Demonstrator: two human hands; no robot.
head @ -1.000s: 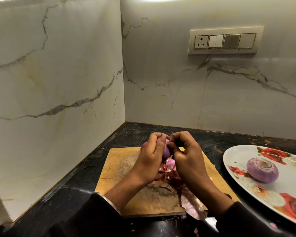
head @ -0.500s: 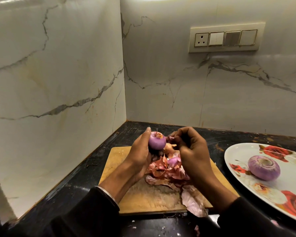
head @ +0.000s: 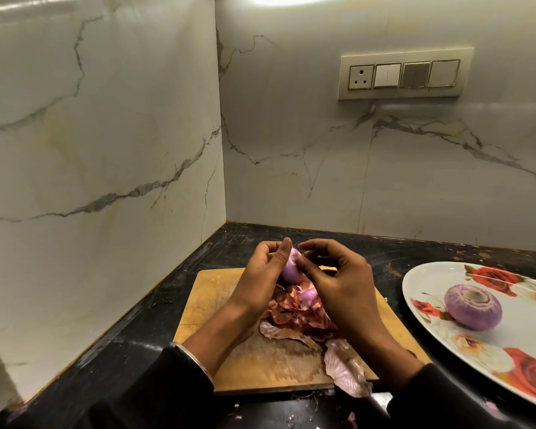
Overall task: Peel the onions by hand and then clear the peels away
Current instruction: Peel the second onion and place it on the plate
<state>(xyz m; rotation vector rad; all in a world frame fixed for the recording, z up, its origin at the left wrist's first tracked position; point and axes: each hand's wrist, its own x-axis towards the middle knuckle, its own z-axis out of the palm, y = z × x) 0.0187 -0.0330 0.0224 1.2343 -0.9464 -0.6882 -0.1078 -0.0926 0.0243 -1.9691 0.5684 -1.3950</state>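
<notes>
Left hand [head: 262, 274] grips onion [head: 290, 269]; right hand [head: 338, 281] (fingers curled) touches it.

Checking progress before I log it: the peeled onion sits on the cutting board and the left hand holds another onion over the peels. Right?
Not quite. In the head view the peeled onion sits on the floral plate, not the cutting board. The left hand does hold another onion over the peels.
</notes>
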